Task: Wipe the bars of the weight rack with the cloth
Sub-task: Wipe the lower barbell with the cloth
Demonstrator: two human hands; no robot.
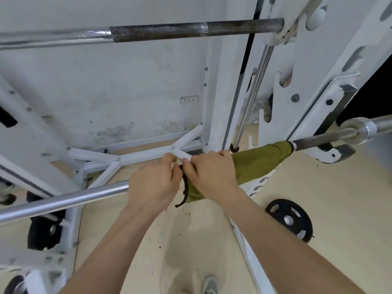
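An olive-green cloth (257,165) is wrapped along the lower barbell (63,200), which runs from the lower left up to the right hook of the white weight rack (314,85). My right hand (209,174) grips the cloth around the bar. Right beside it, my left hand (153,187) holds the bar and the cloth's left end, where a dark cord hangs down. The two hands touch at the thumbs. A second, rusty bar (191,31) lies across the rack higher up.
A black weight plate (288,219) lies on the beige floor at the right. Another plate (45,230) sits on the rack's left peg. White base struts (131,155) cross behind my hands. A wall socket (188,100) is on the stained wall. My shoe (210,286) shows below.
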